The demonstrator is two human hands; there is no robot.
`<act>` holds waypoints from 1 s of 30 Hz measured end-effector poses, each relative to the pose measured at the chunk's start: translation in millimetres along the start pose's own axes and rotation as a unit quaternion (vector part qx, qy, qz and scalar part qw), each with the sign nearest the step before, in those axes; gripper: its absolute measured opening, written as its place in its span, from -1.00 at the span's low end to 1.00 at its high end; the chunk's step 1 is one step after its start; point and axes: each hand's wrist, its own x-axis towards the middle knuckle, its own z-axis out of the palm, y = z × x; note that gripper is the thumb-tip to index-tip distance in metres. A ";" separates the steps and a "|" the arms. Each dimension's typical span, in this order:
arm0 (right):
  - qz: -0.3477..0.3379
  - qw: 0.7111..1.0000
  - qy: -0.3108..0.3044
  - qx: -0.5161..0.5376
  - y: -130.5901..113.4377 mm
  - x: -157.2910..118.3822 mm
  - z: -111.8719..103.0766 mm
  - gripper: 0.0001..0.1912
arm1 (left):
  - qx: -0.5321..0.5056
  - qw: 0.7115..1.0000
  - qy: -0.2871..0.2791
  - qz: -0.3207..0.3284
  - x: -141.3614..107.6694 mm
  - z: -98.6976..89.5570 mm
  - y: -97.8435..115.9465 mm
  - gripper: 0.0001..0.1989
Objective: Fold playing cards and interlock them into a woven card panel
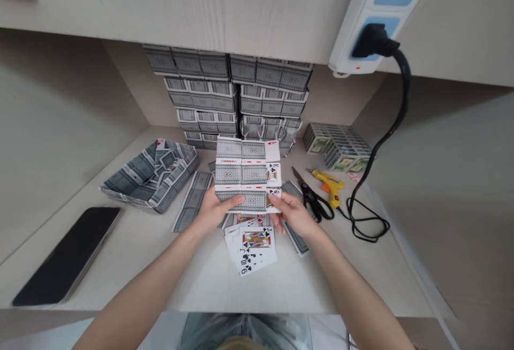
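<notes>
Between my two hands is a panel of joined playing cards [241,173], its patterned grey backs towards me. An ace, a king and a queen show face up along its right side. My left hand [212,210] grips the lower left corner, thumb on top. At the lower right edge, my right hand [295,213] holds the panel with its thumb by the queen. Below the panel lies a fanned pile of loose playing cards [257,243], a jack of clubs on top. Strips of joined cards [195,197] lie partly hidden at either side.
Card-built blocks [235,98] are stacked at the back. A card box [150,173] with cards inside and a black phone [66,256] lie left. Scissors [315,200], a yellow glue gun [329,185] with its cord, and wrapped card packs [339,146] are right. A power strip [381,18] hangs above.
</notes>
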 end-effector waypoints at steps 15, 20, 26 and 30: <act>-0.007 0.999 0.003 -0.034 2.1 0.0 0.0 -0.64 | 0.019 1.000 -0.019 0.010 3.5 -7.4 0.9 -0.69; -0.010 0.999 0.004 -0.040 3.8 0.9 2.1 -0.63 | 0.021 0.999 -0.027 0.000 3.7 -7.7 2.4 -0.66; 0.047 0.980 -0.101 -0.163 -2.3 -2.4 -7.1 -0.63 | 0.011 1.000 -0.019 0.008 3.4 -8.6 1.2 -0.69; 0.007 0.933 -0.107 -0.344 0.6 -3.7 -9.0 -0.49 | 0.006 1.000 -0.013 0.000 2.8 -9.2 1.5 -0.65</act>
